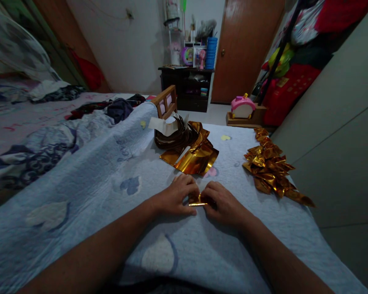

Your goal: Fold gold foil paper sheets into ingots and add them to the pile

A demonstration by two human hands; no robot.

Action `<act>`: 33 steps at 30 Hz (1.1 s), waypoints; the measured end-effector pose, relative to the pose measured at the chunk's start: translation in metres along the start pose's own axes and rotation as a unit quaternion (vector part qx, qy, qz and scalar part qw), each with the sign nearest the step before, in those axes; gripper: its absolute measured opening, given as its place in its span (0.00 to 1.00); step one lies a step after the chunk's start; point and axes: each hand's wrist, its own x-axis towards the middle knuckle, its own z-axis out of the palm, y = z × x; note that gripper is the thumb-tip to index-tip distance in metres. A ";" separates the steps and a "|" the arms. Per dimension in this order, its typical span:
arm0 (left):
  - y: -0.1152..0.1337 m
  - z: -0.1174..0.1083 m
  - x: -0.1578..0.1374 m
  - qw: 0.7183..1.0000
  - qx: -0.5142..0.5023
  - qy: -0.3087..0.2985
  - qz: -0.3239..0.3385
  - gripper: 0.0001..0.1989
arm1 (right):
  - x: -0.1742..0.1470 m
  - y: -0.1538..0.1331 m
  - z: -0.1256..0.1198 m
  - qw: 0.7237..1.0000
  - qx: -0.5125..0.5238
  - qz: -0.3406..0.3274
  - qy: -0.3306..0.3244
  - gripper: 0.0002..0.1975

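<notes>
Between my two hands, low over the quilt, is a small strip of gold foil paper (198, 201) with a straight folded edge facing me. My left hand (179, 196) has its fingers closed on the strip's left end. At the right end, my right hand (221, 202) grips it with curled fingers, which hide part of the foil. Just beyond my hands lie several loose gold foil sheets (199, 157), spread beside a thick stack of paper (174, 134) with pale upper sheets. To the right sits a pile of folded gold foil pieces (271, 167).
A pale blue quilt (125, 228) with heart patterns covers the surface and rises along the left. Rumpled clothes (119, 109) lie beyond it. At the back stand a wooden rail (167, 102), a dark cabinet (184, 90) and a pink toy (243, 107). A pale panel (340, 163) borders the right.
</notes>
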 end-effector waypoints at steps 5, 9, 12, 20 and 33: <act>0.007 0.006 0.002 0.998 0.043 0.022 0.050 0.09 | 0.001 0.003 0.001 1.000 -0.006 0.006 0.005 0.09; 0.007 0.011 0.004 0.993 0.081 0.047 0.067 0.07 | 0.000 0.004 -0.001 1.000 -0.008 0.014 0.009 0.07; 0.005 0.012 0.005 0.990 0.102 0.067 0.067 0.11 | 0.000 0.005 -0.002 0.999 -0.023 0.021 0.026 0.10; -0.001 0.013 0.004 0.983 0.101 0.129 0.083 0.13 | 0.001 0.015 -0.001 0.996 -0.027 0.016 0.081 0.13; 0.013 0.017 0.005 0.968 0.166 0.185 -0.023 0.09 | 0.001 -0.004 -0.003 0.980 -0.128 -0.093 0.121 0.06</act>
